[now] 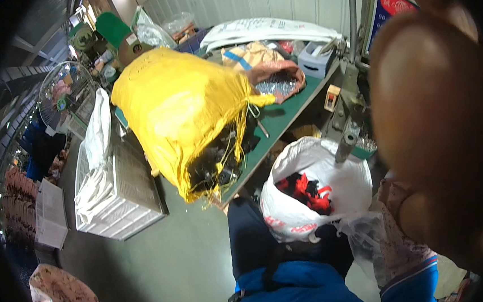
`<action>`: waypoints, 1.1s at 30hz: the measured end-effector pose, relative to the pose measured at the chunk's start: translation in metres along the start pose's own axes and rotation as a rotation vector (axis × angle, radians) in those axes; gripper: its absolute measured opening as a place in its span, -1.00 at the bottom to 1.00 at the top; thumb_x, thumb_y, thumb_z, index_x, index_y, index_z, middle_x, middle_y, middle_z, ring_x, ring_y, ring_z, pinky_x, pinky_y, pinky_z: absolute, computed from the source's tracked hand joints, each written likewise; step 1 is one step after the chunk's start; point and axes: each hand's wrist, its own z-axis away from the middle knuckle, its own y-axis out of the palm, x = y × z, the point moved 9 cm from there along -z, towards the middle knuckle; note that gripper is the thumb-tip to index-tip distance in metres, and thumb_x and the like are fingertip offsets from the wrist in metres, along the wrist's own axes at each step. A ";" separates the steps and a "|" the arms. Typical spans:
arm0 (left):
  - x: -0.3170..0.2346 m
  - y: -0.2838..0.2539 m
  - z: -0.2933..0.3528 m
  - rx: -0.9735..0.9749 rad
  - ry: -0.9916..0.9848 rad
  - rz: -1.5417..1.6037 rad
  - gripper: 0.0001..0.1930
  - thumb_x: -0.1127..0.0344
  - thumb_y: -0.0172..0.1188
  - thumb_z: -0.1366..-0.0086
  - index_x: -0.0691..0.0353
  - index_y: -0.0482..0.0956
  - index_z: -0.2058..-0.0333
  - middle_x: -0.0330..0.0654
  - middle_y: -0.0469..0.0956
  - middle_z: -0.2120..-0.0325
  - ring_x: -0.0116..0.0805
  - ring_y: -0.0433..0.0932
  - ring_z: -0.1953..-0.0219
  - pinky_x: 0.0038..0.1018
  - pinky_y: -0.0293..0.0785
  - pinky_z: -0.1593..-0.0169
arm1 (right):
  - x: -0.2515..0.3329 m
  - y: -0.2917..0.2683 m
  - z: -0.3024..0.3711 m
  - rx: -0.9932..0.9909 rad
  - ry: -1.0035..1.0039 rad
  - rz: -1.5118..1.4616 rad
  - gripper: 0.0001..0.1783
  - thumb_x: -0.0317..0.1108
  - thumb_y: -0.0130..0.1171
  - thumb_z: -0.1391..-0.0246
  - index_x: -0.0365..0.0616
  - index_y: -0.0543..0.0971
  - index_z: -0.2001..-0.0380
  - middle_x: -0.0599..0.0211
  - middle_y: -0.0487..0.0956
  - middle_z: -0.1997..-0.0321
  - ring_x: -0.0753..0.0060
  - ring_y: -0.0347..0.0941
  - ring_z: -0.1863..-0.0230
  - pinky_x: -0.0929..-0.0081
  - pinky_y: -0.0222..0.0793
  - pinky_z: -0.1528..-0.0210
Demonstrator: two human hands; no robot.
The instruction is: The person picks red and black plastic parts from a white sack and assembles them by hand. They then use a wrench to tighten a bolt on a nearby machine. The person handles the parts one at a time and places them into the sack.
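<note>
My right hand [432, 124] looms very close at the right, large and out of focus. A fingertip points upward, but how the other fingers are held is hidden. Below it, a floral sleeve [394, 213] over a blue cuff covers my right arm. At the lower left another floral sleeve [63, 295] shows; my left hand is out of the picture. In front of my lap an open white sack [339, 171] holds red and black pieces [307, 194]. A big yellow sack [175, 99] lies on the green table, its mouth showing dark pieces [216, 158].
A white plastic crate [126, 200] with white sacks stands on the left floor, near a fan [67, 94]. On the table [287, 116] are a pinkish bag [297, 70] of shiny small parts and a grey bin [316, 60]. Machine metalwork [349, 120] rises beside the white sack.
</note>
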 end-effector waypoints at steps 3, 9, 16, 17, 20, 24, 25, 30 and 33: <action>-0.008 0.005 0.011 0.002 -0.011 0.013 -0.54 0.15 -0.08 -0.06 0.36 0.27 0.11 -0.02 0.39 0.33 -0.17 0.38 0.22 -0.30 0.26 0.08 | 0.010 0.005 0.006 -0.001 -0.024 0.012 -0.63 -0.25 -0.19 -0.10 -0.37 0.38 0.20 -0.07 0.40 0.14 0.21 0.43 0.22 0.42 0.40 0.25; 0.003 -0.001 0.015 -0.014 -0.028 -0.007 -0.54 0.16 -0.07 -0.05 0.36 0.28 0.12 -0.03 0.39 0.34 -0.18 0.37 0.23 -0.31 0.25 0.09 | 0.006 0.022 0.006 -0.047 -0.086 0.025 -0.60 -0.23 -0.21 -0.11 -0.41 0.40 0.23 -0.10 0.42 0.15 0.22 0.45 0.24 0.46 0.42 0.27; 0.009 -0.013 0.028 -0.137 -0.004 0.220 -0.55 0.17 -0.07 -0.04 0.36 0.29 0.14 -0.05 0.39 0.36 -0.19 0.37 0.24 -0.32 0.24 0.09 | -0.274 -0.048 0.153 -0.108 0.730 0.697 -0.77 -0.38 0.05 -0.01 -0.29 0.51 0.29 0.26 0.56 0.43 0.57 0.46 0.42 0.61 0.36 0.38; 0.005 -0.027 0.037 -0.216 0.008 0.284 -0.55 0.17 -0.07 -0.04 0.36 0.29 0.14 -0.05 0.39 0.37 -0.20 0.37 0.24 -0.32 0.24 0.09 | -0.290 -0.060 0.149 -0.128 0.663 0.860 -0.79 -0.38 0.06 0.03 -0.28 0.53 0.34 0.17 0.57 0.46 0.50 0.49 0.42 0.57 0.37 0.36; -0.003 -0.057 0.097 -0.567 0.050 0.618 -0.55 0.17 -0.06 -0.03 0.36 0.29 0.14 -0.06 0.40 0.38 -0.20 0.37 0.25 -0.33 0.24 0.09 | -0.364 -0.077 0.198 -0.045 0.850 1.025 -0.79 -0.31 0.10 0.11 -0.18 0.56 0.39 0.09 0.56 0.44 0.21 0.52 0.40 0.43 0.39 0.32; 0.014 0.005 0.188 -0.765 -0.245 1.033 -0.56 0.18 -0.06 -0.02 0.36 0.30 0.15 -0.06 0.40 0.39 -0.21 0.36 0.25 -0.33 0.24 0.09 | -0.412 -0.071 0.210 0.019 1.185 1.139 -0.76 -0.19 0.15 0.15 -0.07 0.57 0.41 0.08 0.55 0.41 0.07 0.48 0.28 0.26 0.37 0.22; 0.019 0.033 0.209 -0.768 -0.415 1.095 -0.56 0.18 -0.06 -0.02 0.36 0.30 0.15 -0.07 0.40 0.39 -0.21 0.36 0.25 -0.34 0.23 0.09 | -0.426 -0.066 0.213 0.053 1.231 1.154 -0.74 -0.16 0.15 0.15 -0.05 0.57 0.38 0.08 0.55 0.36 0.07 0.46 0.22 0.25 0.36 0.17; 0.043 0.115 0.304 -0.756 -1.135 1.004 -0.64 0.22 -0.08 -0.16 0.40 0.32 0.17 -0.02 0.46 0.40 -0.29 0.42 0.33 -0.38 0.31 0.16 | -0.457 -0.064 0.209 0.183 1.258 1.344 -0.73 -0.30 0.14 0.19 -0.14 0.56 0.34 0.05 0.52 0.19 0.03 0.43 0.11 0.27 0.36 0.09; 0.045 0.129 0.318 -0.619 -1.178 0.947 -0.68 0.27 -0.05 -0.17 0.40 0.35 0.19 -0.04 0.48 0.39 -0.32 0.44 0.34 -0.45 0.34 0.18 | -0.467 -0.069 0.212 0.172 1.354 1.293 -0.71 -0.33 0.15 0.22 -0.18 0.55 0.33 0.02 0.51 0.19 0.04 0.42 0.09 0.28 0.36 0.08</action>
